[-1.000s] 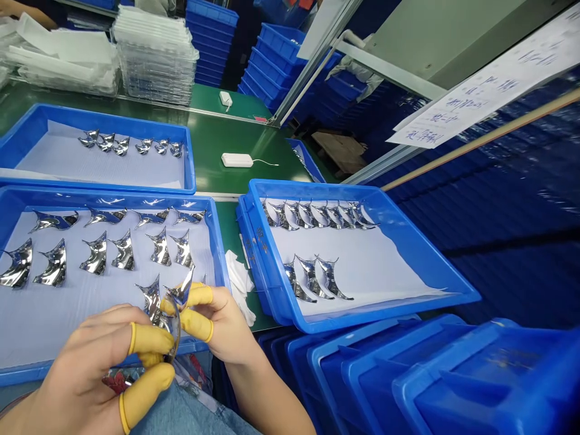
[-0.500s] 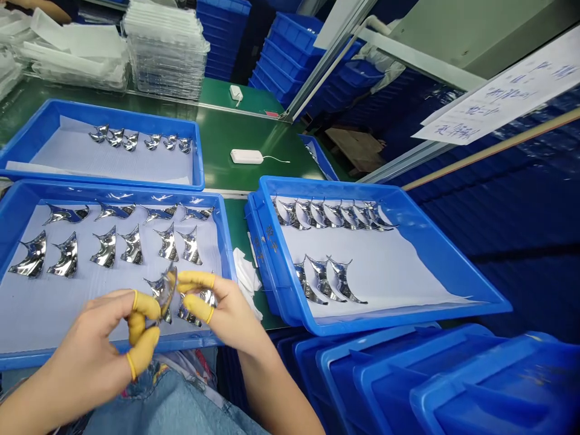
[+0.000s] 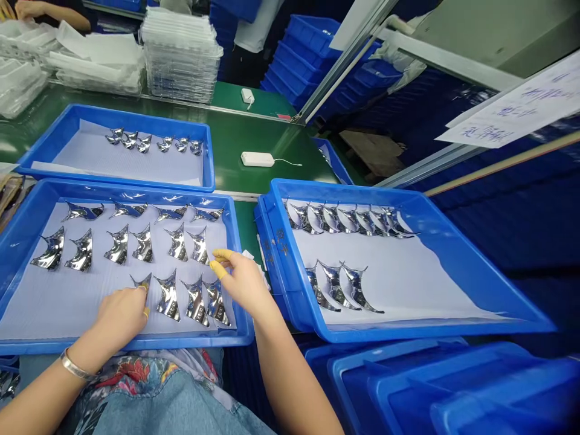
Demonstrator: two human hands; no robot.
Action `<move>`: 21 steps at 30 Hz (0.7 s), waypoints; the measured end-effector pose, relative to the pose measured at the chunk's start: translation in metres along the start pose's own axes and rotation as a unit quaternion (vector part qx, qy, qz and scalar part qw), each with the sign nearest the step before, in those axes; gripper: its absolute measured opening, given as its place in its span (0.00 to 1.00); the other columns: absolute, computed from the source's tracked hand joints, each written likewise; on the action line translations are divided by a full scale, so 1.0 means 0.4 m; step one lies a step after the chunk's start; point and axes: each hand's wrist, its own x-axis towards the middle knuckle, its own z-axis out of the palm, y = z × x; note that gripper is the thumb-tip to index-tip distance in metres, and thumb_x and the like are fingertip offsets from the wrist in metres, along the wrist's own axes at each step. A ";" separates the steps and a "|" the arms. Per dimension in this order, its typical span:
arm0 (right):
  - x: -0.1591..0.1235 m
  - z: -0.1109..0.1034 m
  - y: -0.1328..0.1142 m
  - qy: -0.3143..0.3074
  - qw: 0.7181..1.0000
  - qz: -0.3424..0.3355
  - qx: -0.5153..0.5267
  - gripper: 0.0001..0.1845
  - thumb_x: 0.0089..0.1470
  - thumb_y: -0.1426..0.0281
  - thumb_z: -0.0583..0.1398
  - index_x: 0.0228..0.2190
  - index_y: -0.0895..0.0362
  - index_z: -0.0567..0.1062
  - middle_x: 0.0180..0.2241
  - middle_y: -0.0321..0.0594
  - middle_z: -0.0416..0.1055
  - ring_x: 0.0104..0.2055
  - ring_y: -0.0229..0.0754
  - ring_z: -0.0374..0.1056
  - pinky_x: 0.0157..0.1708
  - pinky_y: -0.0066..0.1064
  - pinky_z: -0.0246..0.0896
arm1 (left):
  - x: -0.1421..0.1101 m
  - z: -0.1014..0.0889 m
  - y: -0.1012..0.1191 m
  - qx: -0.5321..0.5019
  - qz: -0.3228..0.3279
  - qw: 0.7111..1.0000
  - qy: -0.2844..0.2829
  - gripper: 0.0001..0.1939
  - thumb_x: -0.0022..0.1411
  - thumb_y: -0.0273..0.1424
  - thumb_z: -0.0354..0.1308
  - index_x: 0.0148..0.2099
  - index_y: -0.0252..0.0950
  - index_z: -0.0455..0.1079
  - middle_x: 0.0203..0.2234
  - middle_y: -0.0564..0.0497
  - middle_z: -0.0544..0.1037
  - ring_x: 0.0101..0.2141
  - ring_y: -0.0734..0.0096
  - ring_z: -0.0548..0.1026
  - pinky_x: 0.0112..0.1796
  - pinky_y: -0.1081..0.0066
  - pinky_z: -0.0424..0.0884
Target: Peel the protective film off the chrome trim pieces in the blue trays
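- White device [image 3: 257,159] with a short cable, lying on the green counter [image 3: 290,139].
- Small white box [image 3: 247,95] with a cord, farther back.
- Stack of clear plastic trays [image 3: 180,66], far left, with loose pale packaging [image 3: 97,63] to its left.
- Another person's forearm [image 3: 67,14], far left corner.
- Stacked blue crates [image 3: 299,60], far middle.
- Metal post [image 3: 347,60], slanting just right of those crates.
- Handwritten sheets [image 3: 516,118], right, above a slanting wooden pole [image 3: 502,163].
- Blue bins [image 3: 408,386], near right.

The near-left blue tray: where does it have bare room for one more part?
The largest free patch is white liner at the front left of the blue tray, bordered by the left hand, the middle row's two leftmost parts and the left wall. Front right is crowded: three close-set parts by the right hand.
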 end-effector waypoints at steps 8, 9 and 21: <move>0.159 0.091 -0.033 -0.109 0.976 0.047 -0.183 0.18 0.61 0.61 0.62 0.46 0.61 0.75 0.44 0.48 0.75 0.48 0.50 0.72 0.50 0.48 0.66 | -0.020 -0.032 0.012 0.005 0.034 0.999 0.000 0.14 0.68 0.38 0.56 0.47 0.33 0.73 0.34 0.49 0.80 0.36 0.64 0.79 0.41 0.58 0.74; 0.172 0.102 -0.030 -0.115 0.974 0.050 -0.188 0.18 0.61 0.61 0.62 0.46 0.61 0.74 0.45 0.46 0.74 0.48 0.49 0.72 0.50 0.48 0.67 | -0.023 -0.033 0.012 0.000 0.036 0.999 0.005 0.14 0.68 0.38 0.56 0.48 0.33 0.73 0.33 0.49 0.80 0.35 0.64 0.79 0.41 0.58 0.74; 0.022 0.006 -0.043 -0.078 0.997 -0.015 0.022 0.20 0.56 0.79 0.58 0.51 0.61 0.71 0.34 0.40 0.78 0.36 0.39 0.74 0.40 0.29 0.69 | -0.050 -0.022 0.003 -0.205 0.186 0.944 0.180 0.26 0.61 0.37 0.53 0.59 0.33 0.67 0.50 0.38 0.79 0.50 0.51 0.77 0.49 0.53 0.74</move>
